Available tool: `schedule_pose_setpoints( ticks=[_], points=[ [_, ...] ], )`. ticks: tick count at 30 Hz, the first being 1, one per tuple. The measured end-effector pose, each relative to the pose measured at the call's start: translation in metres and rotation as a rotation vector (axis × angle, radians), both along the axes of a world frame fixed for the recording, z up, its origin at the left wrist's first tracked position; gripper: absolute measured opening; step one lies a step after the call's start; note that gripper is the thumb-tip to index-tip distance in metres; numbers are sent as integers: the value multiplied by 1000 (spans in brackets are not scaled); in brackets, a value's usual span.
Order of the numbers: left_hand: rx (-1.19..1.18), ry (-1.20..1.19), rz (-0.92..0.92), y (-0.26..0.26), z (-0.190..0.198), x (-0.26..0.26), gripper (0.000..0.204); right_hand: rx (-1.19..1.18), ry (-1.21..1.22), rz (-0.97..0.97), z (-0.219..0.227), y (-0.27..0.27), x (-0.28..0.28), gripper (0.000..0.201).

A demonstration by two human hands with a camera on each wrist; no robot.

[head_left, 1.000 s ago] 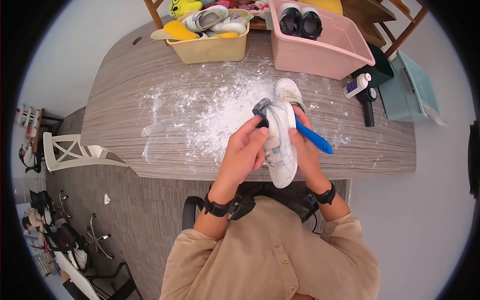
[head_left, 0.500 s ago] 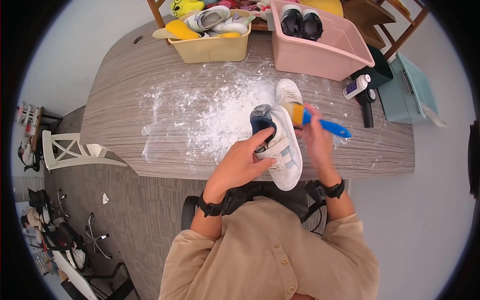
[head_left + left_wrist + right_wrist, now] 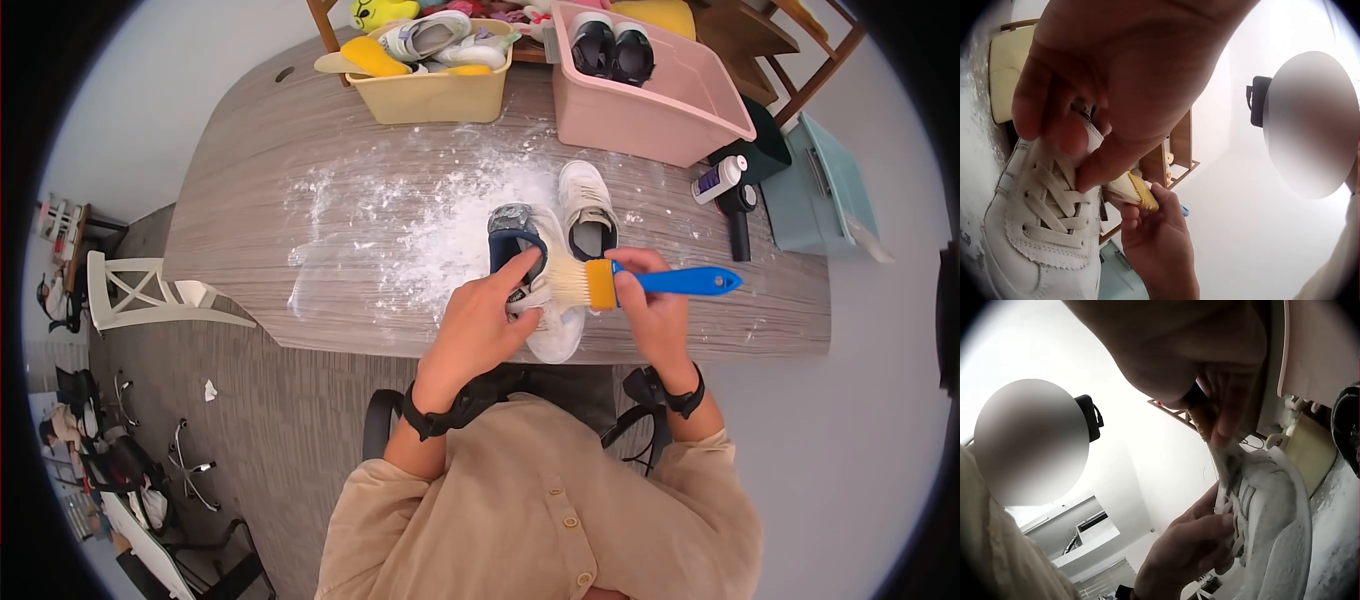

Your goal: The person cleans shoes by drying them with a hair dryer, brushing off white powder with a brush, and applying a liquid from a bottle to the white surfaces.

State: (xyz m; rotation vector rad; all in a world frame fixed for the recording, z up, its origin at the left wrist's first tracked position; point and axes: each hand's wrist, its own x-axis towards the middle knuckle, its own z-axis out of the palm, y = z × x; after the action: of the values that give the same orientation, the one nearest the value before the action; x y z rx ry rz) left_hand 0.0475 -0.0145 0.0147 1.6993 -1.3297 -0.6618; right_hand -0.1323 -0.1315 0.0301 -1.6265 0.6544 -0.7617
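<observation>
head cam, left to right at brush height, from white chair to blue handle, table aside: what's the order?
White chair → left hand → held shoe → bristles → right hand → blue handle.

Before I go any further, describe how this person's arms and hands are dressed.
The left hand and right hand are bare, without gloves. Each wrist wears a black band; on the right, a dark boxy unit sits beside it. Plain tan sleeves, matching the buttoned shirt, stop short of the bands.
</observation>
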Motion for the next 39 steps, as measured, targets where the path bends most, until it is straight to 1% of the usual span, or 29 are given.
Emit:
schedule_pose_setpoints(
  ticks=[1, 4, 5, 8, 9, 12, 13, 16, 17, 20, 21, 24, 27, 31, 33, 36, 39],
  points=[
    [-4, -7, -2, -1, -2, -1, 61, 22, 3, 2, -3, 0, -2, 27],
    [44, -35, 0, -6, -5, -6, 61, -107, -102, -94, 9, -6, 0, 27],
    [39, -36, 1, -8, -5, -8, 61, -26, -145, -125, 14, -6, 2, 27],
    [28, -42, 34, -8, -4, -8, 61, -12, -59, -142, 8, 1, 6, 26],
    [27, -48, 51, -7, -3, -6, 62, -110, -31, -80, 1, 7, 5, 25],
    [39, -50, 87, -6, -4, -1, 62, -300, 60, 99, -6, 17, 1, 25],
    [48, -49, 87, -6, -5, -1, 63, -231, 46, 25, -9, 17, 2, 25],
    [73, 17, 73, -7, -1, -8, 61, -199, -76, -61, -2, 2, 9, 25],
    [80, 31, 75, -8, 0, -8, 61, -238, -35, -54, 3, 2, 8, 25],
    [94, 51, 93, -6, -3, -3, 61, -257, 148, 153, 1, 9, -4, 24],
    [93, 43, 92, -6, -5, 0, 61, -211, 194, 192, -1, 12, -7, 23],
    [96, 46, 90, -8, -6, 1, 60, -237, 206, 164, 1, 10, -12, 23],
    [114, 76, 70, -10, -1, -4, 60, -325, 142, 72, 16, 6, -7, 24],
    [74, 146, 92, -9, -11, 2, 60, -234, 223, 166, 2, 6, -12, 24],
    [97, 129, 90, -7, -10, 2, 60, -171, 301, 225, 1, 7, -18, 24],
    [125, 159, 72, -8, -11, -3, 59, -260, 102, 80, 5, 6, -10, 24],
    [142, 182, 59, -8, -9, -2, 57, -192, 112, 101, 3, 3, -9, 23]
  ],
)
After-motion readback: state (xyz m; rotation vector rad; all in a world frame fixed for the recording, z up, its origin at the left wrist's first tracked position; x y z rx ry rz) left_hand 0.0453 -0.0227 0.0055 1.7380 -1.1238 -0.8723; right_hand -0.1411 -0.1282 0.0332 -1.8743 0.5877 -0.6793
